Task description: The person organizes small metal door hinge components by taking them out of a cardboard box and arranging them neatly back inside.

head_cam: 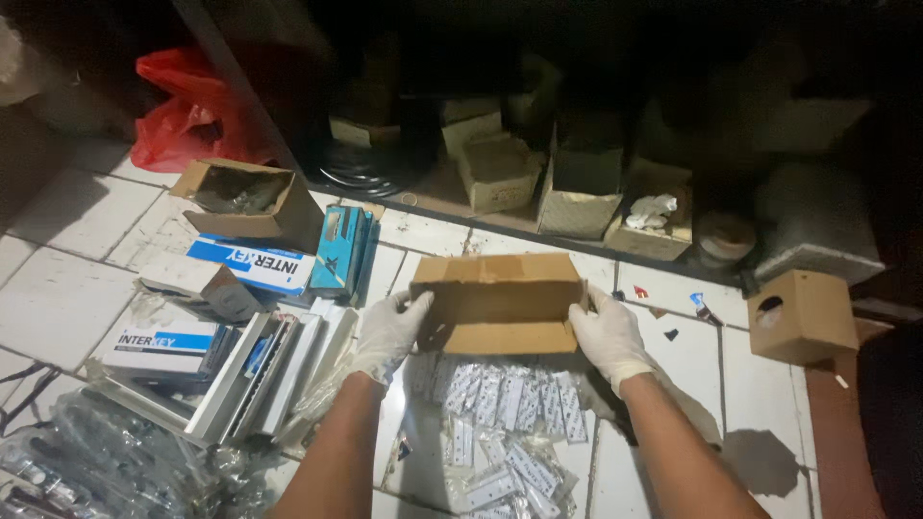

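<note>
Both my hands wear white gloves and hold a brown cardboard box (498,303) tipped over the tiled floor. My left hand (388,333) grips its left end and my right hand (609,337) grips its right end. Beneath the box lies a heap of several small flat packets in clear wrappers (505,413), spread on the white tiles toward me.
Left of me lie white and blue flat boxes (252,264), an open cardboard box (245,197), stacked white boxes (260,375), clear plastic bags (106,466). A red bag (183,111) sits behind. A dark low shelf holds several small cartons (495,173). A brown box with a hole (803,315) stands right.
</note>
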